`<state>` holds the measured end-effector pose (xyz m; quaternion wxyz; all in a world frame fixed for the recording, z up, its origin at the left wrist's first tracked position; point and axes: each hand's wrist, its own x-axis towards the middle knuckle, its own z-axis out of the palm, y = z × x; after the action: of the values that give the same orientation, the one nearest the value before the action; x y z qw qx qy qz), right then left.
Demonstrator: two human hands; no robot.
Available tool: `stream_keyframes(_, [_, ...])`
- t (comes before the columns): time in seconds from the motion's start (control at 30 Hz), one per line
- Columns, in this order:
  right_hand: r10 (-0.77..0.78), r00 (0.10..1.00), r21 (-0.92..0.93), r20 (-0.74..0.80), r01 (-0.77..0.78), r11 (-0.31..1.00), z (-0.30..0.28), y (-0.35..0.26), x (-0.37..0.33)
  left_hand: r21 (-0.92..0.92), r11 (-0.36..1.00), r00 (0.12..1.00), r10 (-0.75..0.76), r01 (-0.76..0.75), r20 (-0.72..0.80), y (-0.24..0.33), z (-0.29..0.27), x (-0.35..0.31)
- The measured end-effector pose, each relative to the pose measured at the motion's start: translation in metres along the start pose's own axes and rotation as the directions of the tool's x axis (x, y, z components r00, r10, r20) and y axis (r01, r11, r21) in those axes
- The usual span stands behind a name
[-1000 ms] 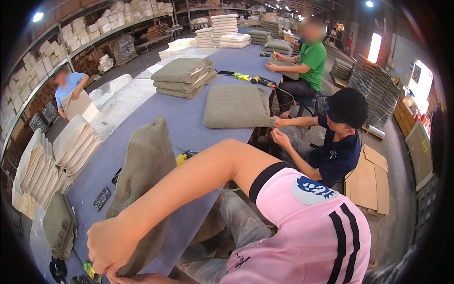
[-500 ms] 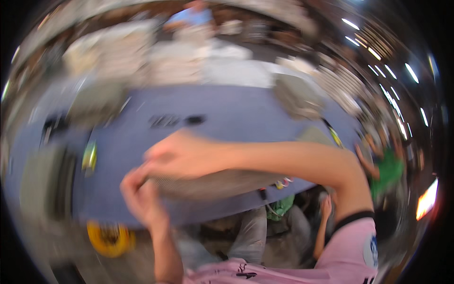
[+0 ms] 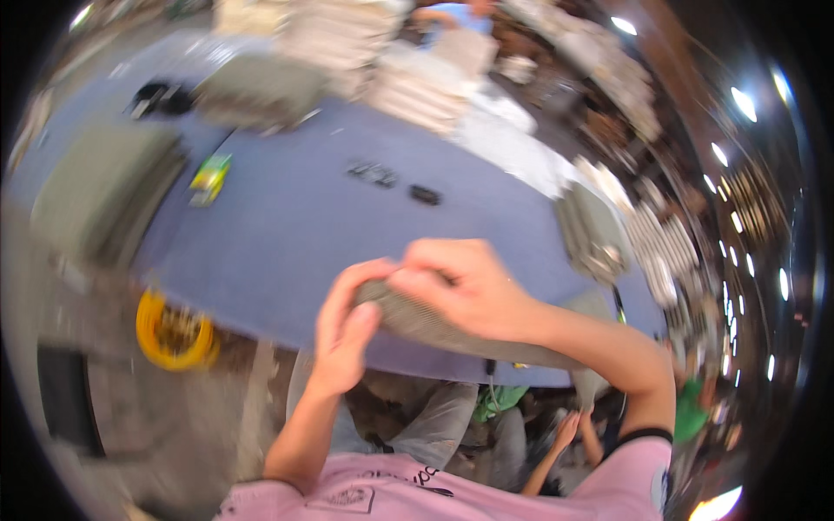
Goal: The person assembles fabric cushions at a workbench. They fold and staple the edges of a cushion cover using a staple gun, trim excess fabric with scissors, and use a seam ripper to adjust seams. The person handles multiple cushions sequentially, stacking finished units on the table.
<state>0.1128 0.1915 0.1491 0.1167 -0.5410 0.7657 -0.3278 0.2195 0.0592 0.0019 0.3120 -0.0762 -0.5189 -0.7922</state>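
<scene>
Fingers of the left hand [image 3: 343, 334] curl round the near end of a grey-green cloth piece [image 3: 434, 323] in the middle of the frame. The right hand [image 3: 465, 286] pinches its top edge. It sits at the near edge of the blue table [image 3: 304, 234]. It looks soft, light and floppy, so the edges seem best to grip.

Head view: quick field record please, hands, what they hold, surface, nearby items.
left hand: grips the near end of the grey fabric piece
right hand: on top of the same piece, fingers curled over its edge
surface: blue table
nearby: green-yellow object, small dark items, folded grey stacks
below table edge: yellow ring
image: motion-blurred
</scene>
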Motion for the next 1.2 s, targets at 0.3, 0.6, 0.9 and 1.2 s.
stream_keyframes(0.3, [-0.282,0.959,-0.017,0.010,0.282,0.959,0.011,-0.018,-0.012,0.045,0.973,0.962,0.232,-0.228,-0.146,0.000,0.003,-0.015])
stream_keyframes(0.6, [-0.274,0.739,0.026,-0.616,0.366,0.930,0.043,-0.019,-0.106,0.018,0.812,0.766,0.542,-0.583,0.345,0.013,0.057,0.017])
stream_keyframes(0.9, [-0.351,0.489,-0.143,-0.799,0.412,0.900,0.025,0.000,-0.095,0.102,0.899,0.904,0.419,-0.426,0.083,0.008,0.125,0.025])
stream_keyframes(1.2, [0.067,-0.074,0.017,-0.995,0.540,0.841,-0.016,-0.026,-0.077,0.057,0.932,0.276,0.047,-0.359,0.960,0.075,0.215,0.205])
